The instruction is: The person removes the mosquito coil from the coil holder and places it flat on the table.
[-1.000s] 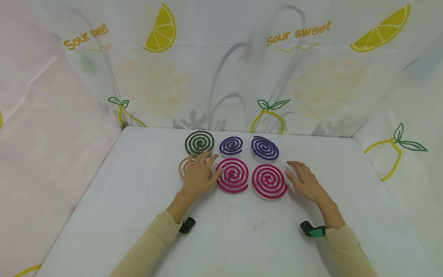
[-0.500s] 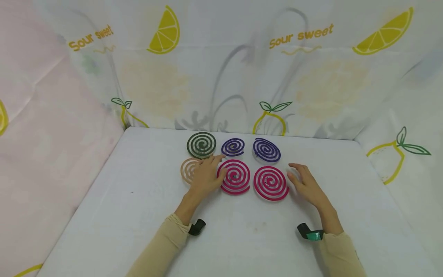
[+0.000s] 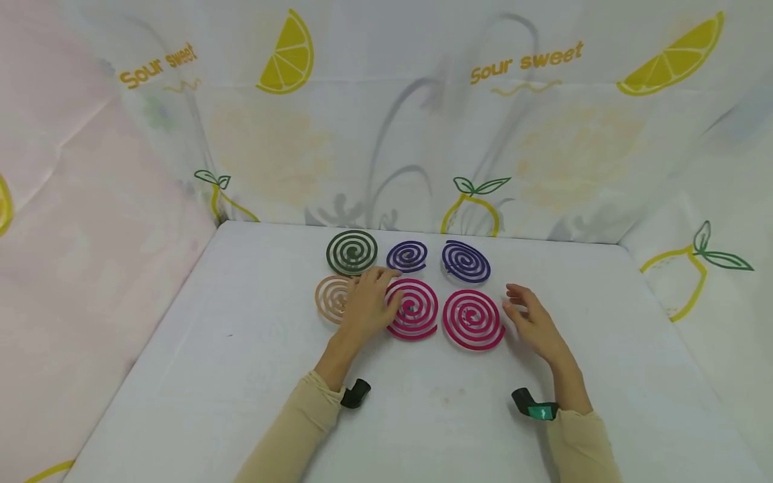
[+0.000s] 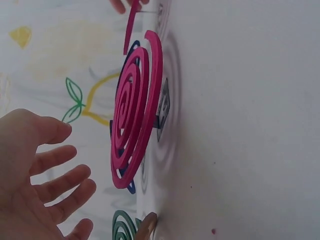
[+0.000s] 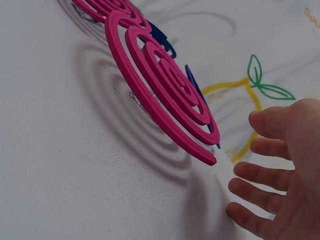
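Several mosquito coils are laid out in two rows, raised on small stands. In the head view, my left hand (image 3: 370, 302) hovers with spread fingers between the tan coil (image 3: 332, 300) and the left pink coil (image 3: 409, 306), overlapping both. The left wrist view shows that hand's fingers apart from the pink coil, with a metal stand (image 4: 163, 110) under it. My right hand (image 3: 536, 327) is held beside the right pink coil (image 3: 471, 316), fingers slightly bent and nothing in them. A gap separates it from the coil's outer end in the right wrist view.
Behind stand a dark green coil (image 3: 352, 253), a small purple coil (image 3: 406, 256) and a larger, tilted purple coil (image 3: 466, 261). A white cloth covers the table (image 3: 241, 376). Lemon-printed curtains (image 3: 386, 121) rise along the back and sides.
My left hand has shifted right, off the tan coil toward the left pink one. My right hand stays beside the right pink coil, its forearm drawn slightly inward. The coils keep their arrangement.
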Tool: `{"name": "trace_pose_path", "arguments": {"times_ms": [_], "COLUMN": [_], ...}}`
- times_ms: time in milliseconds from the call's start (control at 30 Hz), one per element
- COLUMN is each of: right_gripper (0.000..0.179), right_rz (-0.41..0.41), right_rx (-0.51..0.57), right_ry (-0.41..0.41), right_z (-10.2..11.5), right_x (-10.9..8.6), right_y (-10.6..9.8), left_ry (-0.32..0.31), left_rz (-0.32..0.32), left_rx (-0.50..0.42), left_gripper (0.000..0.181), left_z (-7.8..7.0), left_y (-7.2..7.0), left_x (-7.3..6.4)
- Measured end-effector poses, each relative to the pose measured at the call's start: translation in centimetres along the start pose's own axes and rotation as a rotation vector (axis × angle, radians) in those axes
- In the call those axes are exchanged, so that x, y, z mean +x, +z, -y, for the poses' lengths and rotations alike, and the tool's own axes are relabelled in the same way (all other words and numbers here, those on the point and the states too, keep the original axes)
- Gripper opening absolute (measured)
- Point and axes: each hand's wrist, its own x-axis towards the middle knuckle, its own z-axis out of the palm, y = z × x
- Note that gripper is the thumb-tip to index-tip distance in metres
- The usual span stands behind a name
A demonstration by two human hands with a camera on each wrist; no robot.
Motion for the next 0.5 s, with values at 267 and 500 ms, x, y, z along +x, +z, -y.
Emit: {"name": "trace_pose_path", "arguments": {"times_ms": [267, 500], "right_gripper": [0.050, 0.048], "right_rz": [-0.026, -0.003], "right_rx": [0.053, 0.105], "right_ry": [0.020, 0.000], "right_z": [-0.1, 0.0], "right_x": [-0.2, -0.1], "right_y": [0.0, 0.1], "left_ry": [0.011, 0.014], "left_rz": [0.032, 0.089], "left_rx": [-0.028, -0.112], "left_gripper": [0.031, 0.034], "left_z": [-0.8, -1.6], "left_y": [0.3, 0.6], "left_x": [0.2, 0.2]}}
